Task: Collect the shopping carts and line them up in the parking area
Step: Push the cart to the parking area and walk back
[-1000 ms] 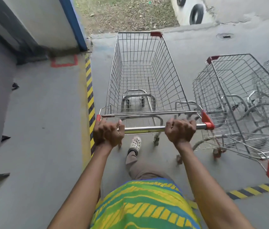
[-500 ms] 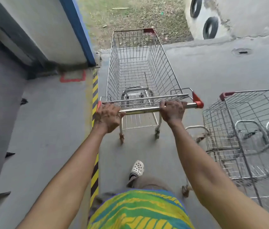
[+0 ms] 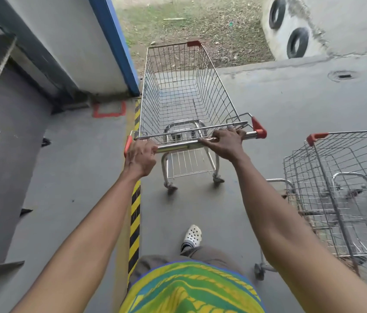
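Note:
An empty wire shopping cart with red corner caps stands straight ahead on grey concrete, its front near the pavement edge. My left hand is closed around the left end of its handle bar. My right hand rests on the right part of the bar, with its fingers loosened and partly spread over it. Both arms are stretched out. At the right, a second cart stands nested with other carts.
A yellow-and-black striped floor line runs along the cart's left side. A white wall with a blue edge rises at the upper left. Beyond the cart lie dirt and grass, and a concrete block with two tyres. My foot in a white clog is below.
The cart has rolled forward away from me and my arms have stretched out. The nested carts have slid back to my right. My right hand's fingers have loosened on the bar.

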`<state>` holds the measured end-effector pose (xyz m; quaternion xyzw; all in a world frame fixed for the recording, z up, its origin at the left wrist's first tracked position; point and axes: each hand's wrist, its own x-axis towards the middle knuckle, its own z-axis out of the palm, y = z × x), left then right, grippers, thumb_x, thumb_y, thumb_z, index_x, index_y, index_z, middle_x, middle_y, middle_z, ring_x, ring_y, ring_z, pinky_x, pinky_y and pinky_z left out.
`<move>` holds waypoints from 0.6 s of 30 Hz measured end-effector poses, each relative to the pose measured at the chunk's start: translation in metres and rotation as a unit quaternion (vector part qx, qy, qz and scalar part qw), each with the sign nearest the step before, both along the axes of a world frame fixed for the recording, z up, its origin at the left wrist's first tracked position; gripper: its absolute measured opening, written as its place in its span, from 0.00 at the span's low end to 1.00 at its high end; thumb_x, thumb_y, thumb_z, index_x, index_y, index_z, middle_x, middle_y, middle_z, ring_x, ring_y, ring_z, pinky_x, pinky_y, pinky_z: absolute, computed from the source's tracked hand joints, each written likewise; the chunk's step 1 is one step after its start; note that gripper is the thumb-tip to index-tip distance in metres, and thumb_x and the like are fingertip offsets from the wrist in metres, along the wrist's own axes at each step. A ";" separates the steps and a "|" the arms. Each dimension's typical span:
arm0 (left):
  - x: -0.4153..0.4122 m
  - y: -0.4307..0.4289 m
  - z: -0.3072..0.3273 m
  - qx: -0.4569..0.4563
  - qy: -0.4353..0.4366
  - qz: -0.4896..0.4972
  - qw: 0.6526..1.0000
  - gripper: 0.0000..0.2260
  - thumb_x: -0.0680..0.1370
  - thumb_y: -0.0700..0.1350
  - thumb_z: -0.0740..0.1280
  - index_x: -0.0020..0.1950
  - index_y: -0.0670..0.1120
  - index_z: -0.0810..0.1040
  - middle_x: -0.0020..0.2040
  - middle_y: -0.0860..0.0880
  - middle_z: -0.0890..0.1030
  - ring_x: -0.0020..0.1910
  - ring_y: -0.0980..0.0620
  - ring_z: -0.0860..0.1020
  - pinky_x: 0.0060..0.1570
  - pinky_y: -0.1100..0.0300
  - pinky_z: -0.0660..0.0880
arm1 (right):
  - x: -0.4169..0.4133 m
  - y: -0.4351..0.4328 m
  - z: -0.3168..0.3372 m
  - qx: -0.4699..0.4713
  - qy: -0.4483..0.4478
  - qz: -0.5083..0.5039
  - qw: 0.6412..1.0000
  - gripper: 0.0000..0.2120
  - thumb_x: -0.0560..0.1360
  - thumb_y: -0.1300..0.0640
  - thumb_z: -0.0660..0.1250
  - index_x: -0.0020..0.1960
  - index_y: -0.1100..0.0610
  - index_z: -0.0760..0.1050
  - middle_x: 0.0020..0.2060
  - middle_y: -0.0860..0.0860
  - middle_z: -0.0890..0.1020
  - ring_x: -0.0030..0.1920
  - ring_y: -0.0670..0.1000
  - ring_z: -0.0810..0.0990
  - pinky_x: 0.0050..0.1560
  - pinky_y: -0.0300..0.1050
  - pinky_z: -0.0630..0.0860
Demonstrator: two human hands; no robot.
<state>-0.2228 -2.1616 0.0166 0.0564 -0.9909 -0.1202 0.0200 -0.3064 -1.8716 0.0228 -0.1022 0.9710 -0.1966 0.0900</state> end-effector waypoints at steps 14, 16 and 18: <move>0.167 -0.016 -0.006 -0.005 0.001 0.021 1.000 0.16 0.76 0.46 0.52 0.45 0.51 0.80 0.43 0.47 0.80 0.49 0.43 0.74 0.64 0.51 0.55 | 0.166 -0.017 -0.001 0.005 0.008 0.022 1.000 0.33 0.71 0.19 0.54 0.41 0.47 0.76 0.53 0.49 0.84 0.65 0.56 0.72 0.66 0.56 0.59; 0.203 -0.018 -0.007 0.008 0.020 0.017 1.000 0.14 0.75 0.45 0.53 0.43 0.51 0.79 0.40 0.48 0.79 0.47 0.44 0.73 0.66 0.50 0.54 | 0.203 -0.019 -0.003 -0.006 0.022 0.013 1.000 0.31 0.71 0.19 0.55 0.36 0.47 0.71 0.50 0.50 0.83 0.62 0.56 0.73 0.66 0.57 0.64; 0.240 -0.022 -0.009 0.018 0.027 0.012 0.999 0.12 0.76 0.44 0.54 0.42 0.50 0.78 0.38 0.50 0.76 0.44 0.47 0.70 0.70 0.46 0.54 | 0.244 -0.022 -0.003 -0.017 0.032 0.002 0.999 0.30 0.72 0.21 0.58 0.34 0.48 0.67 0.48 0.51 0.83 0.60 0.57 0.74 0.64 0.55 0.66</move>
